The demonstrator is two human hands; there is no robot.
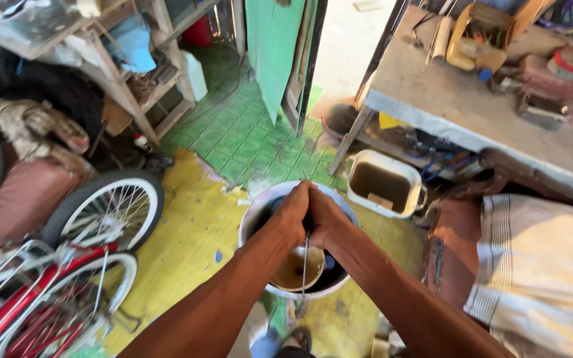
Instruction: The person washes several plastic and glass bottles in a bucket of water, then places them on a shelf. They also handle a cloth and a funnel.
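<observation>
My left hand (291,215) and my right hand (326,222) are pressed together over a white round bucket (253,219) on the floor. Both close around a thin metal rod (305,265) that runs down between them into the bucket. Inside the bucket lies a brown bowl-shaped thing (294,270) in dark water. What the hands hold at the top is hidden by the fingers.
A red bicycle with two wheels (101,212) stands at the left. A white rectangular tub (382,182) of murky liquid sits beyond the bucket, under a grey workbench (445,106) strewn with tools. A wooden shelf (134,86) is at the back left, a striped cloth (538,265) at the right.
</observation>
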